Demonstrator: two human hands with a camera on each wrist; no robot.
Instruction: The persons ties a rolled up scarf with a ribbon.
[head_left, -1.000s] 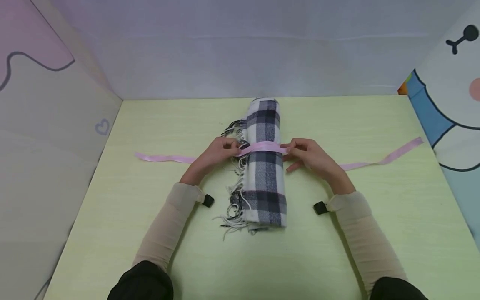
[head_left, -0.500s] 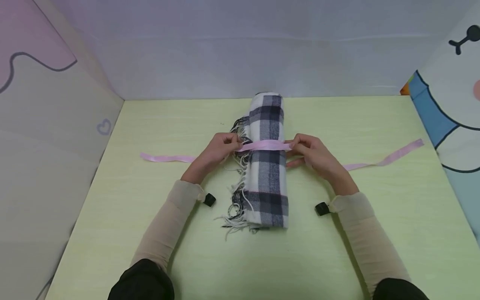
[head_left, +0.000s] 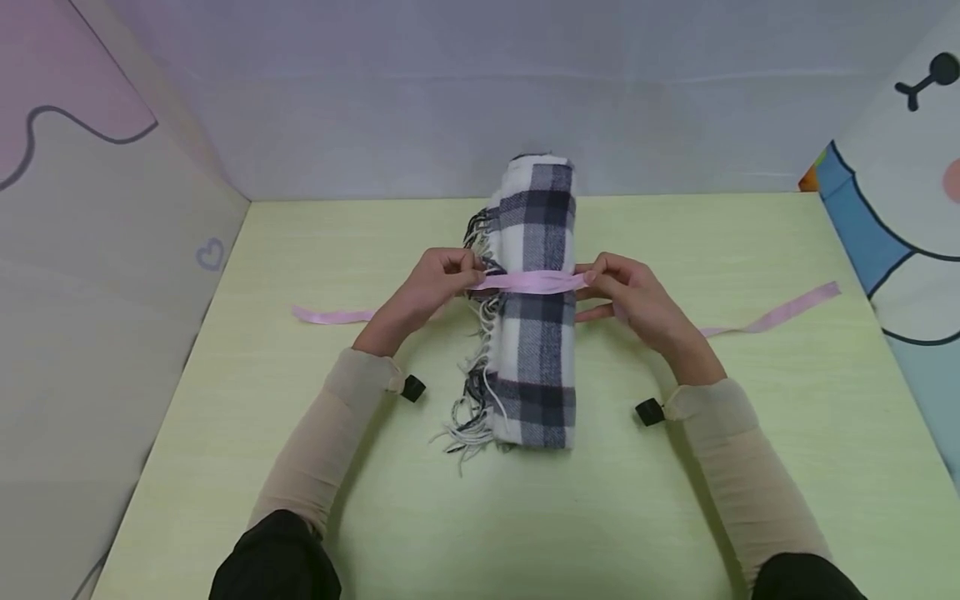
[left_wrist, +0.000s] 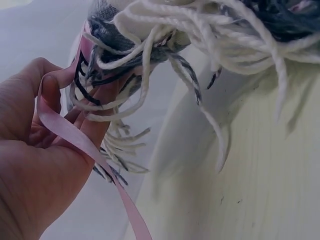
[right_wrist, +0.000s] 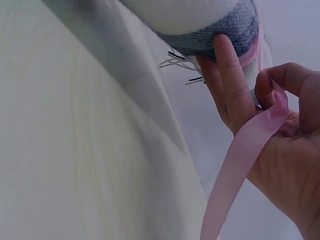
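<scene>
A rolled plaid scarf (head_left: 532, 358), white with grey and black checks, stretches away from me in the head view, its fringe (head_left: 472, 417) hanging on the left side. Across its middle runs a pink ribbon (head_left: 536, 282). My left hand (head_left: 429, 287) pinches the ribbon between thumb and forefinger at the fringed side; its other fingers reach behind the fringe strands in the left wrist view. On the opposite side, my right hand (head_left: 637, 300) pinches the ribbon too. Two of its fingers (right_wrist: 232, 82) extend against the scarf's underside. In the wrist views the roll shows raised over the table.
The ribbon's loose tails trail over the pale yellow table (head_left: 465, 533) to both sides. A plain pale wall (head_left: 480, 100) rises behind the table, with printed panels at left and right. Small black wrist cameras (head_left: 649, 412) sit at the cuffs.
The scarf has come up with both hands, its far end now overlapping the back wall in the head view. The hands keep their pinch on the ribbon, and the left tail has slid slightly right.
</scene>
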